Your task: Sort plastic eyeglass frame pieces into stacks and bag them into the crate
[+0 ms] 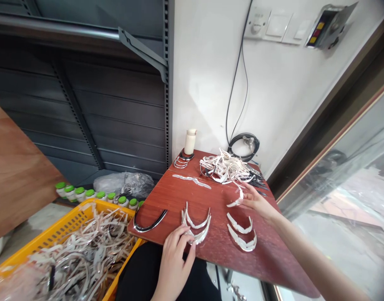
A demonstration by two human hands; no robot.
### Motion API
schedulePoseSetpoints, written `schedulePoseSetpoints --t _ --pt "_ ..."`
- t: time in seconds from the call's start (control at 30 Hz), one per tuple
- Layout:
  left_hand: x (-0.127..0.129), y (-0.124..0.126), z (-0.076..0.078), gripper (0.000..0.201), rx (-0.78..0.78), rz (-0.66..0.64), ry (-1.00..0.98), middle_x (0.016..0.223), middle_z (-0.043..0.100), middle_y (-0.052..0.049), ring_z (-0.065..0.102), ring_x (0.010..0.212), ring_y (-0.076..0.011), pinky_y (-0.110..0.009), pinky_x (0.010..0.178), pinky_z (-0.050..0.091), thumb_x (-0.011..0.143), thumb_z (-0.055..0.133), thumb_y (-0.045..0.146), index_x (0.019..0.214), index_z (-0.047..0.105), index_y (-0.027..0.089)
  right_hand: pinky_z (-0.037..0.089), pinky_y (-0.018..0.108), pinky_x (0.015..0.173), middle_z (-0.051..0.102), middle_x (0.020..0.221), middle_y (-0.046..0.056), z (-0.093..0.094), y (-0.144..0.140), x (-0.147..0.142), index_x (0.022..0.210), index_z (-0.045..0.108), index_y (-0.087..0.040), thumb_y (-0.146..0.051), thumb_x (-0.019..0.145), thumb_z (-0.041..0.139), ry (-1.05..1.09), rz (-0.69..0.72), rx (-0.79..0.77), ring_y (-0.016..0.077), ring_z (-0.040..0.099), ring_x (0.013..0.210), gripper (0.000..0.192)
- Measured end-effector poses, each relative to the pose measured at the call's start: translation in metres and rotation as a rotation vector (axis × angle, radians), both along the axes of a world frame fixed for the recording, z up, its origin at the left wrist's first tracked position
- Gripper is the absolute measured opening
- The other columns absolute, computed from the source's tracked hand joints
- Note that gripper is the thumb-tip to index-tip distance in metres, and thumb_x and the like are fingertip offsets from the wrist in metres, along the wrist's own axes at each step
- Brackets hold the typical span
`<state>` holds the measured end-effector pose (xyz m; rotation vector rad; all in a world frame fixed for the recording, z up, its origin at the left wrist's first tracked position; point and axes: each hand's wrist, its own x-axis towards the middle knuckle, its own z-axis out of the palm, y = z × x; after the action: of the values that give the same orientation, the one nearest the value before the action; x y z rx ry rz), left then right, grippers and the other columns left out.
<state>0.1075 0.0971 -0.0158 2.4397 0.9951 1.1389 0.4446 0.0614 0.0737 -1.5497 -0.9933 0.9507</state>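
right of centre, the right hand [257, 202] pinches a curved white strip [238, 201]. at lower centre, the left hand [176, 251] touches nested strips [205, 232], grip unclear.

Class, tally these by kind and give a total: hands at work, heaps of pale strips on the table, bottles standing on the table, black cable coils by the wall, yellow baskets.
Hands, left hand and right hand: 2
Heap of pale strips: 1
Bottle: 1
Cable coil: 1
Yellow basket: 1
Total: 6
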Motion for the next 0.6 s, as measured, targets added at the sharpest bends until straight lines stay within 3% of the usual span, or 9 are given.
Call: schedulePoseSetpoints --t 0.1,0.17,0.33,0.5,0.6 --pt "0.000 0.000 -0.001 0.011 0.001 -0.002 0.005 0.117 0.063 -0.007 0.060 0.115 -0.0240 -0.042 0.092 0.052 0.091 0.052 0.025 0.099 0.060 0.027 0.051 0.036 0.068 0.058 0.069 -0.004 -0.027 -0.015 0.014 0.139 0.045 -0.024 -0.060 0.072 0.072 -0.272 0.011 -0.036 0.0192 0.063 0.069 0.081" --pt "0.000 0.000 -0.001 0.011 0.004 -0.003 0.003 0.117 0.063 -0.007 0.060 0.115 -0.0241 -0.042 0.092 0.052 0.091 0.052 0.025 0.100 0.059 0.027 0.048 0.033 0.064 0.058 0.069 -0.003 -0.035 -0.023 0.022 0.135 0.051 -0.020 -0.060 0.080 0.063 -0.463 0.056 -0.071 0.0180 0.060 0.065 0.069" --pt "0.001 0.000 -0.001 0.010 0.010 -0.005 0.004 0.116 0.062 -0.006 0.060 0.116 -0.0240 -0.043 0.092 0.052 0.091 0.053 0.025 0.100 0.059 0.028 0.047 0.038 0.075 0.063 0.077 0.002 -0.026 -0.032 0.021 0.113 0.069 -0.028 -0.049 0.090 0.056 -0.992 0.119 -0.150 0.0221 0.060 0.076 0.034" --pt "0.002 0.000 -0.001 0.011 0.005 -0.009 0.009 0.117 0.062 -0.005 0.059 0.116 -0.0239 -0.044 0.092 0.051 0.091 0.054 0.025 0.100 0.058 0.028 0.044 0.039 0.094 0.067 0.111 0.007 -0.016 -0.025 -0.007 0.111 0.070 -0.028 -0.043 0.094 0.055 -1.058 0.274 0.064 0.0245 0.059 0.106 0.027" --pt "0.002 0.001 -0.002 0.011 0.011 -0.011 0.006 0.117 0.062 -0.006 0.059 0.116 -0.0238 -0.043 0.092 0.051 0.092 0.054 0.025 0.101 0.058 0.028 0.044 0.038 0.092 0.072 0.106 0.006 -0.013 -0.019 -0.019 0.102 0.073 -0.026 -0.041 0.095 0.054 -1.086 0.352 0.039 0.0244 0.062 0.102 0.024"
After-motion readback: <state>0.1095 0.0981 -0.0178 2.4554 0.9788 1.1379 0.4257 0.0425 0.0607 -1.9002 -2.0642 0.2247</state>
